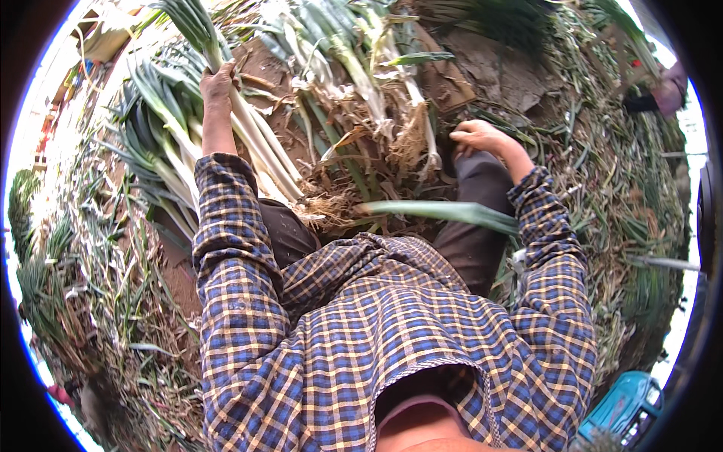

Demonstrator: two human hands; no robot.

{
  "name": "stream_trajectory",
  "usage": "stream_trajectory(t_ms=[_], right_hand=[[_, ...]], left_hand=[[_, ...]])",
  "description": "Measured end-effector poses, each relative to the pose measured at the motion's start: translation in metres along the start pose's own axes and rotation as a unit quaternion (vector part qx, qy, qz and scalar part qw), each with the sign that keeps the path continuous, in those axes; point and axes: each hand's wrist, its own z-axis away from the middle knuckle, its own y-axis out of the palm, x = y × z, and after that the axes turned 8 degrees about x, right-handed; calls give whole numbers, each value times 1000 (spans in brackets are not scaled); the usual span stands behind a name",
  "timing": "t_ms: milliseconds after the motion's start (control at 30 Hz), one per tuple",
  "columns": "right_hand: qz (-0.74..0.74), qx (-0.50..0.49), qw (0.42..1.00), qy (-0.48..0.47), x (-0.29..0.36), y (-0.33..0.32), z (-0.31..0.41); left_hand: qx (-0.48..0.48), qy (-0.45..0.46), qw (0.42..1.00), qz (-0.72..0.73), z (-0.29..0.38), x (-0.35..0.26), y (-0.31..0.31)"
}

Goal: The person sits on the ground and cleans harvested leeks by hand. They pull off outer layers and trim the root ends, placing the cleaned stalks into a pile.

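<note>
My left hand (217,82) is closed around the upper stalk of a long-stemmed leek or Welsh onion (254,133), whose white shank slants down to roots near my knee. Beside it lie several more stalks with green tops (164,118). My right hand (477,137) rests at my right knee, fingers bent and spread a little, and nothing shows in it. In front of me lies a pile of untrimmed stalks (356,68) with dry outer leaves and stringy roots (412,133). A loose green leaf (440,210) spans the gap between my legs.
Leaf scraps (130,305) cover much of the ground on both sides. A flat brown board or cardboard piece (446,85) lies beyond the pile. At the lower right stands a teal plastic crate (621,404). Another person (669,90) is partly visible at the upper right.
</note>
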Motion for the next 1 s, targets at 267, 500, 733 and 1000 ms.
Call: stream_trajectory(t_ms=[267, 500, 733, 1000], right_hand=[[293, -48, 953, -66, 69, 13, -78], [204, -164, 961, -92, 164, 87, -260], [152, -150, 977, 8, 169, 103, -303], [-8, 48, 990, -134, 180, 73, -167]], left_hand=[[-136, -35, 905, -401, -8, 72, -93], [-97, -249, 783, -561, -3, 134, -94], [-45, -277, 781, -558, -2, 124, -93], [-125, -122, 759, -627, 9, 89, -48]])
